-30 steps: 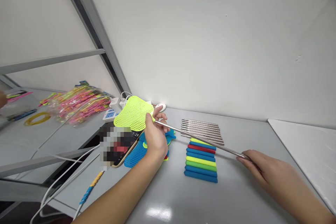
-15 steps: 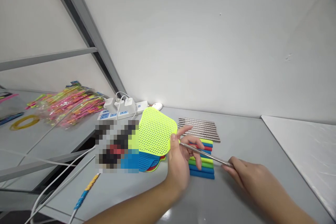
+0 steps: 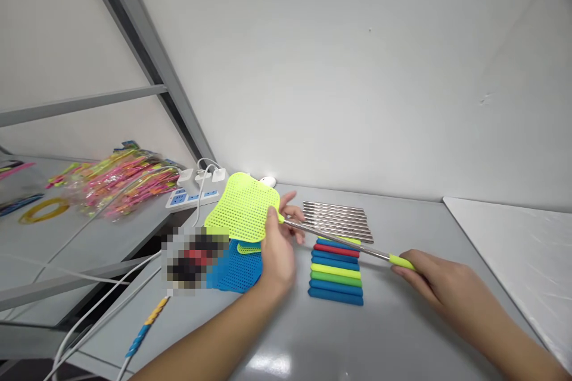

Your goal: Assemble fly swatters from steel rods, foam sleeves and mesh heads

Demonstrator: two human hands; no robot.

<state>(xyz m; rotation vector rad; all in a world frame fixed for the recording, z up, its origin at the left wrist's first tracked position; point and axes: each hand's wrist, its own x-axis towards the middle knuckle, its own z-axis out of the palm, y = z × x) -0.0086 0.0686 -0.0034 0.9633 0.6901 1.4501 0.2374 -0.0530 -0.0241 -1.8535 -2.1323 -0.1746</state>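
Observation:
A yellow-green fly swatter (image 3: pixel 243 205) is held slantwise above the table. My left hand (image 3: pixel 279 247) grips it at the base of its perforated head, thumb on top and some fingers loosely bent behind. From there a thin metal rod (image 3: pixel 335 237) runs right to a yellow-green handle (image 3: pixel 401 262), with my right hand (image 3: pixel 431 277) closed round its end. Below the head lie blue swatter heads (image 3: pixel 243 271), partly covered. Under the rod is a row of coloured handle tubes (image 3: pixel 336 283) in blue, green, yellow and red. Behind them lie several metal rods (image 3: pixel 337 220), side by side.
A power strip (image 3: pixel 192 197) with plugged-in chargers stands at the back left, its white cables hanging over the table edge. Bagged pink and yellow items (image 3: pixel 129 178) lie on the left table (image 3: pixel 89 256), past a grey metal frame (image 3: pixel 154 59). A white board (image 3: pixel 504 250) lies at right.
The swatter and my left hand have moved left. Its yellow-green handle now shows at my right hand, which has moved slightly right, and more of the rod and coloured tubes is visible.

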